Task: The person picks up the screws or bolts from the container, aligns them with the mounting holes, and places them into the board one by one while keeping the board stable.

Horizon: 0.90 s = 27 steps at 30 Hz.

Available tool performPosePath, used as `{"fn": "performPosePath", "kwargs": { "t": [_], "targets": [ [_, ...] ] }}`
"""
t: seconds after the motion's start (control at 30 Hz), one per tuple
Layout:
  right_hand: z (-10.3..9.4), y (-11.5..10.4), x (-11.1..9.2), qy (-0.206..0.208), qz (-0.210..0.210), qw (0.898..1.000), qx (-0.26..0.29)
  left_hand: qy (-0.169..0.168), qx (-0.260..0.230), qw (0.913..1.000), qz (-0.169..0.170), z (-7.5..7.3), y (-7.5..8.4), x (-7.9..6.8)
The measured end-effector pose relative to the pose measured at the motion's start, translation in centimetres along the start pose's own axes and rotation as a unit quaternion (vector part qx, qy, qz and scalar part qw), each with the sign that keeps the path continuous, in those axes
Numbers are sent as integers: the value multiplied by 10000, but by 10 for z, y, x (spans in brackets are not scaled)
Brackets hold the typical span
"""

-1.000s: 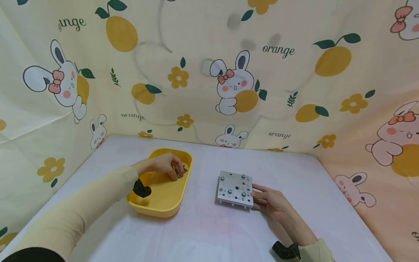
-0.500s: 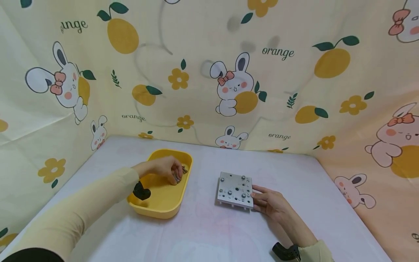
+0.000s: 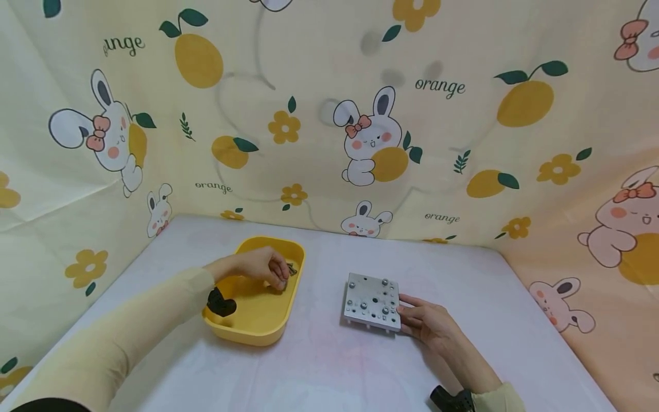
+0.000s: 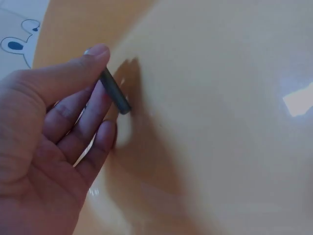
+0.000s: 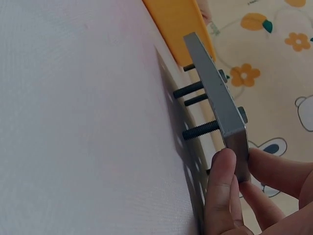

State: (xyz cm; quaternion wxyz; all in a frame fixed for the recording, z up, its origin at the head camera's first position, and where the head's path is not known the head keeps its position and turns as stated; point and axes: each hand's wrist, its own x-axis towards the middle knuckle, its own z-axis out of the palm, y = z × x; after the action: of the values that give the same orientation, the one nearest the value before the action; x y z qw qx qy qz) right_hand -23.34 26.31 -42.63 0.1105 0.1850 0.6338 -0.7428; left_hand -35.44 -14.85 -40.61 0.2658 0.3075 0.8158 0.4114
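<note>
Yellow tray point(image 3: 242, 335): located at nine o'clock of the metal plate point(image 3: 368, 306). On my head view, the left forearm point(image 3: 149, 320) enters from eight o'clock; the left hand point(image 3: 265, 267) points down inside the tray, thumb and fingers pinching a dark metal pin point(image 4: 116, 93). I have the right hand point(image 3: 431, 326) near four o'clock of the plate, fingers gripping its edge, parted to its thickness. Backdrop point(image 3: 440, 86) lettering at half past one reads "orange".

Cloth backdrop point(image 3: 309, 51) bears the word "orange" in dark script, legible in full on the upper-right print point(image 3: 440, 86), lower-left print point(image 3: 213, 187) and lower-right print point(image 3: 442, 218). Upper-left print point(image 3: 124, 45) distorted, only the ending "nge" clear.
</note>
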Motion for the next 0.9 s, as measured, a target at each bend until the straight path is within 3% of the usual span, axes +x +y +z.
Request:
{"fn": "performPosePath", "kwargs": {
  "t": [0.37,0.6,0.9],
  "targets": [
    [2,0,1,42,13,10000,-71,406,-382,9983,-149,-5,4,-12],
    [0,2,1,41,6,10000,-25,639,-291,9975,62,-11,13,-16],
    [1,0,0,-20,16,10000,-64,834,-649,9934,444,-11,36,-12]
  ]
}}
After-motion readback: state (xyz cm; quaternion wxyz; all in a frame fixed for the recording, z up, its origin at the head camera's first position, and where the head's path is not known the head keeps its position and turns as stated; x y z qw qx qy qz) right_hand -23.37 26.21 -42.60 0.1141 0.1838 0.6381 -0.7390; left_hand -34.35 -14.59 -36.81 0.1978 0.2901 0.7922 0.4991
